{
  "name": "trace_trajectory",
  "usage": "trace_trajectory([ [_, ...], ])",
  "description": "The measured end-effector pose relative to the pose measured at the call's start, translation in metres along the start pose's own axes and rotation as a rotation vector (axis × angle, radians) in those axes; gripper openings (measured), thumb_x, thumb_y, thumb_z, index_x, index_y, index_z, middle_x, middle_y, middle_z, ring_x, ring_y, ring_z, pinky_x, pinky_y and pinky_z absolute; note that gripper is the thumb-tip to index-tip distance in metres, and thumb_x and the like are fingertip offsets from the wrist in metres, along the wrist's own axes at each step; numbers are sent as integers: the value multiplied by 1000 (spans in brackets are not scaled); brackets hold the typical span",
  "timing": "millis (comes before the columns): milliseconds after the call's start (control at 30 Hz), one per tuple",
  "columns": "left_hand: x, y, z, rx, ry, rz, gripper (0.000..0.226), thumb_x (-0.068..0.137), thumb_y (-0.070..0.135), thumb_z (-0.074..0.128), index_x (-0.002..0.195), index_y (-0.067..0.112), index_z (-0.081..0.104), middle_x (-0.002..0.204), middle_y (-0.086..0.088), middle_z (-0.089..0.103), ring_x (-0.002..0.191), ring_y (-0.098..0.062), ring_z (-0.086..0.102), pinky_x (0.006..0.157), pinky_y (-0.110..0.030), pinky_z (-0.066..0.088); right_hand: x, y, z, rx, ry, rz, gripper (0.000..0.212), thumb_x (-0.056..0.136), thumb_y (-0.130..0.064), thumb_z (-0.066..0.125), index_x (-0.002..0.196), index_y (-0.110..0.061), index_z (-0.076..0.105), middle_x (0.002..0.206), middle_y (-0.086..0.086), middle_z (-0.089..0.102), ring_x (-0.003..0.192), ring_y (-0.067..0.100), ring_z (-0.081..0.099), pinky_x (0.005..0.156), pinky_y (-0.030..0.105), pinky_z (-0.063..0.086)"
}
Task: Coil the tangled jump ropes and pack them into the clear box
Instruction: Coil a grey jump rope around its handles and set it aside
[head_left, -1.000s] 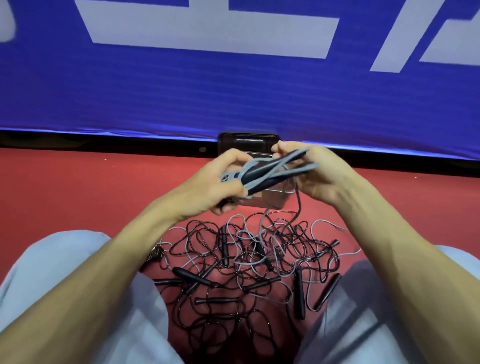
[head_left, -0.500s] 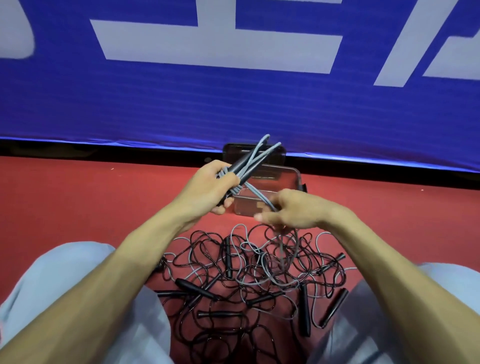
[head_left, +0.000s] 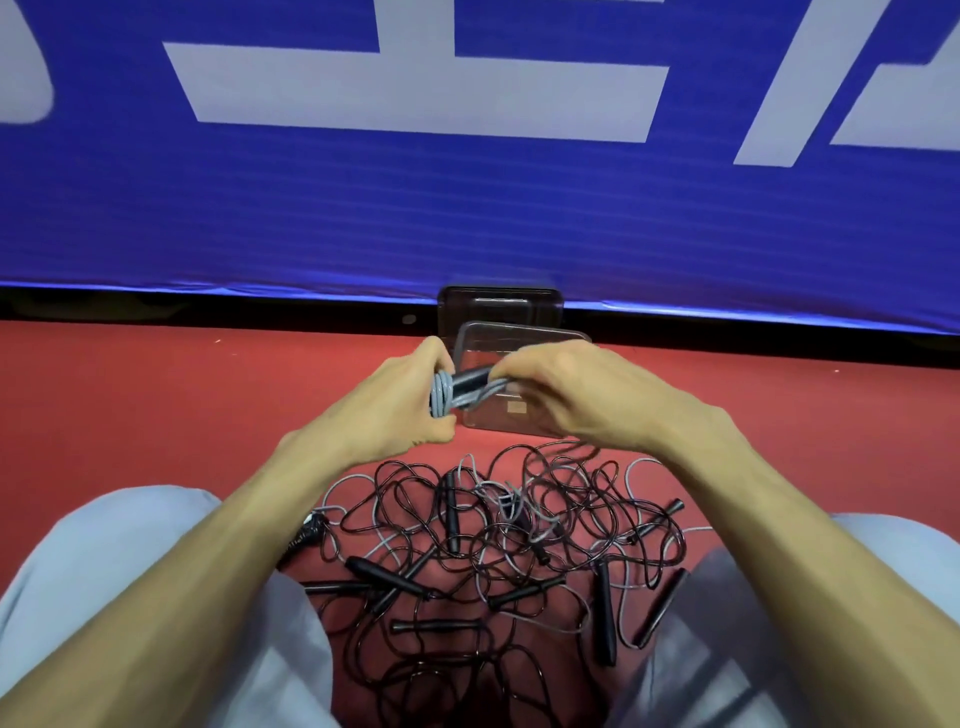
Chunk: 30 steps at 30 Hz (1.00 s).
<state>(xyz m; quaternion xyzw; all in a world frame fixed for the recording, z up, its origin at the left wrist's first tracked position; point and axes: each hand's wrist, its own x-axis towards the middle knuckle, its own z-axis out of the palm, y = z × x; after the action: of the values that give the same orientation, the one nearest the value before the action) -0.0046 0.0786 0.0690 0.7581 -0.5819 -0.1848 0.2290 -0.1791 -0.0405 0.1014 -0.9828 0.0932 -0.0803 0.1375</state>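
Note:
A grey jump rope bundle (head_left: 451, 395) with black handles is held level in front of me, grey cord wound several times around its left end. My left hand (head_left: 400, 410) grips that wound end. My right hand (head_left: 566, 395) closes over the bundle's right part and hides it. The clear box (head_left: 514, 338) stands on the red floor just beyond my hands, partly hidden by them. Below my hands a tangled pile of black and grey jump ropes (head_left: 498, 540) with several black handles lies on the floor between my knees.
A dark box lid (head_left: 498, 304) leans against the blue banner wall (head_left: 467, 208) behind the clear box. My knees in light grey trousers (head_left: 119, 561) flank the rope pile. Red floor (head_left: 156, 405) stretches left and right.
My right hand has come up from below and now covers the right end of the bundle. The bundle has gone from tilted upward to level, with more grey cord wound at its left end.

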Motion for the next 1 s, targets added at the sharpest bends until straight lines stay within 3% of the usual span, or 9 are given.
trace_trajectory([
  [133, -3, 14, 6, 75, -35, 40, 56, 69, 51, 82, 92, 23, 39, 72, 4, 51, 61, -15, 40, 56, -33, 34, 3, 0, -4, 19, 238, -22, 18, 92, -28, 54, 102, -22, 67, 96, -5, 67, 90, 20, 63, 71, 45, 53],
  [200, -4, 19, 9, 50, -34, 80, 60, 65, 62, 79, 91, 22, 43, 72, 2, 51, 60, -17, 39, 56, -33, 34, 4, 2, -7, 85, 332, -1, 13, 86, -28, 64, 94, -21, 71, 89, -5, 65, 83, 14, 60, 69, 39, 52],
  [300, -8, 23, 14, 4, -73, 175, 43, 73, 56, 77, 86, 27, 47, 63, 1, 46, 54, -16, 35, 53, -33, 31, 1, 2, -12, 229, 398, 121, 19, 70, -26, 83, 82, -17, 72, 82, -3, 66, 74, 9, 56, 67, 18, 44],
  [467, -10, 18, 9, -128, -115, 243, 30, 77, 44, 69, 76, 37, 39, 61, -4, 47, 53, -14, 36, 53, -36, 32, 2, 5, -15, 607, 368, 371, 37, 56, -20, 90, 85, -18, 67, 80, -2, 67, 65, 10, 57, 66, 22, 48],
  [533, -11, 14, 4, -136, -109, 236, 29, 78, 42, 67, 78, 35, 39, 66, -12, 50, 56, -14, 36, 54, -37, 33, 2, 6, -17, 791, 339, 430, 36, 58, -12, 89, 85, -16, 65, 82, 3, 66, 66, 15, 57, 65, 28, 51],
  [633, -13, 14, -2, -233, -87, 219, 27, 78, 34, 70, 79, 31, 43, 66, -5, 49, 57, -12, 38, 57, -32, 33, 1, 6, -18, 1069, 234, 487, 19, 72, -9, 78, 83, -10, 63, 73, 4, 64, 60, 13, 57, 56, 21, 48],
  [767, -14, 21, -9, -673, -132, 177, 31, 66, 36, 67, 88, 21, 52, 69, -9, 61, 51, -12, 46, 47, -23, 35, 5, 11, -14, 1414, 250, 601, 13, 89, -12, 61, 76, -7, 61, 64, 2, 59, 54, 14, 53, 52, 24, 46],
  [867, -8, 24, -9, -896, -50, 84, 45, 68, 32, 66, 111, 27, 56, 72, -10, 64, 44, -14, 45, 40, -20, 30, 8, 10, -8, 1341, 223, 613, 18, 98, -14, 52, 87, -6, 63, 64, 4, 61, 48, 13, 50, 45, 20, 42],
  [1000, 0, 24, -5, -1014, 89, -84, 44, 90, 21, 58, 124, 48, 55, 77, -11, 63, 47, -17, 43, 41, -18, 27, 9, 8, -4, 1120, 75, 627, 44, 99, -40, 46, 93, -1, 66, 71, 10, 67, 59, 18, 59, 59, 23, 51],
])
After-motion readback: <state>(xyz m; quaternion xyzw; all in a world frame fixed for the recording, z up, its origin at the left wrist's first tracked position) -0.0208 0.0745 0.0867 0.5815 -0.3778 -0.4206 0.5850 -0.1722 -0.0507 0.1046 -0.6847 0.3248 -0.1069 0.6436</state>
